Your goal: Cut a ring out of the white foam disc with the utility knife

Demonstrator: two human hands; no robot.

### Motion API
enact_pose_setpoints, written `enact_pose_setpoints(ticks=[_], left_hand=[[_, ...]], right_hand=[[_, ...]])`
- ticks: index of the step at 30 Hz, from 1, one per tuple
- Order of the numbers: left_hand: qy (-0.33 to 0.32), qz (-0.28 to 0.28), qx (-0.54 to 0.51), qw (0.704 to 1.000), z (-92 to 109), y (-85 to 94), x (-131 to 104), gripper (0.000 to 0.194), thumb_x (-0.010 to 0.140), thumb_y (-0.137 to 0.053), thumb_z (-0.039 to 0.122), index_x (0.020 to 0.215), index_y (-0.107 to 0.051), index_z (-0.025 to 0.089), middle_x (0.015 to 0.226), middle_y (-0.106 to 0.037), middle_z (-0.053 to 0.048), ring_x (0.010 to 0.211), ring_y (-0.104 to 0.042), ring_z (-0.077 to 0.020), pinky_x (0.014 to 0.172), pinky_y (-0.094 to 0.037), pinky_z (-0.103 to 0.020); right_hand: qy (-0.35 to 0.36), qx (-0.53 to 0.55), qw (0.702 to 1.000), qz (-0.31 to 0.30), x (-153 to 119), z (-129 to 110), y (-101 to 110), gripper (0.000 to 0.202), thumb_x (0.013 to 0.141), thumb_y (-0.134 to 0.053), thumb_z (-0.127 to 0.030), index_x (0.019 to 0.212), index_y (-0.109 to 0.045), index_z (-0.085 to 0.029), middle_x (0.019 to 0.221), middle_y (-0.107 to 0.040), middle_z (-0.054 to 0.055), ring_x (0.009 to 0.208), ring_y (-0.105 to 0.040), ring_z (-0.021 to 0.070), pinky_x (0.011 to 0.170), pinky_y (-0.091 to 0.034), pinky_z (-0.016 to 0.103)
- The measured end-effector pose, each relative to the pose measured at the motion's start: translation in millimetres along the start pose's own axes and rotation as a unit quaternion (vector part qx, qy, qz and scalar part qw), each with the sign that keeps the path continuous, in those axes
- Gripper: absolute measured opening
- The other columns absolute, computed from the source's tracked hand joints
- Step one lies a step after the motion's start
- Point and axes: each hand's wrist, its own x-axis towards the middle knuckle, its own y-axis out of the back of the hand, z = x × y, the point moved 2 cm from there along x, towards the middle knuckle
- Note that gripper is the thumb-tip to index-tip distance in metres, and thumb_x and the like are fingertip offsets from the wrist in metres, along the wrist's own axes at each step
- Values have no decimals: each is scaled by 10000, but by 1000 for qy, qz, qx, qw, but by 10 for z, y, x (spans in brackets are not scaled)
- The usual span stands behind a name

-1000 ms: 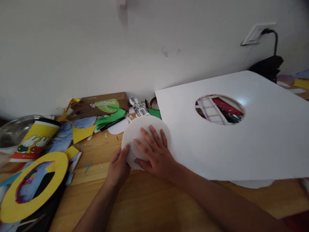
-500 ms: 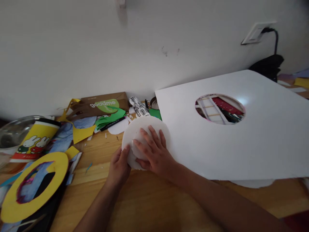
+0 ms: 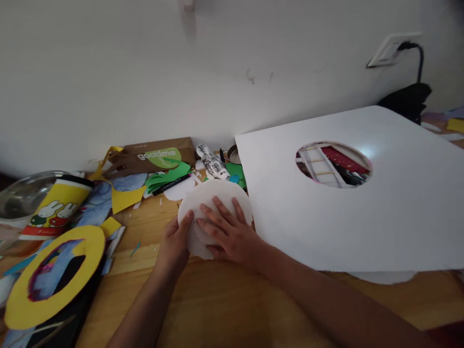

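A round white disc (image 3: 195, 199), with what looks like a raised smaller round part in its middle, is tilted towards me above the wooden table (image 3: 217, 299). My left hand (image 3: 175, 241) grips its left edge, thumb on the front face and the fingers behind. Spread flat across the disc's face lies my right hand (image 3: 228, 232), its fingers pointing up and left. To the right, close to the disc, is a large white board (image 3: 282, 217) with an oval hole cut through it.
Along the wall lie a brown "goodme" bag (image 3: 155, 153), green paper scraps (image 3: 168, 175), a black marker (image 3: 172, 184) and a crumpled black-and-white roll (image 3: 213, 162). At left are a yellow ring (image 3: 94, 244), a rabbit-print cup (image 3: 56, 210) and a metal bowl (image 3: 21, 193). A plugged socket (image 3: 395, 50) is on the wall.
The disc and both hands have moved slightly left and down, with the disc drawing away from the board's edge. My right hand stays spread on it. The view has shifted a little.
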Motion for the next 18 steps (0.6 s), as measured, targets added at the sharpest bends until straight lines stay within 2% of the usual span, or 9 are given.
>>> enact_pose_setpoints(ticks=[7, 18], left_hand=[[-15, -3, 20, 1000, -2, 2, -25, 608, 729, -774, 593, 1108, -726, 120, 743, -739, -51, 567, -629, -161, 495, -469, -234], [-38, -8, 67, 997, 15, 22, -29, 620, 746, -746, 626, 1096, -728, 114, 750, -738, -70, 608, -651, -190, 510, -469, -242]], right_hand=[[-1, 3, 1000, 22, -7, -5, -7, 554, 1000, -479, -324, 1522, -385, -164, 1673, -211, 110, 1554, -63, 367, 1195, -85, 712], [-5, 6, 1000, 11, -4, -11, 15, 592, 993, -462, -324, 1547, -343, -152, 1671, -213, 112, 1556, -51, 358, 1196, -92, 713]])
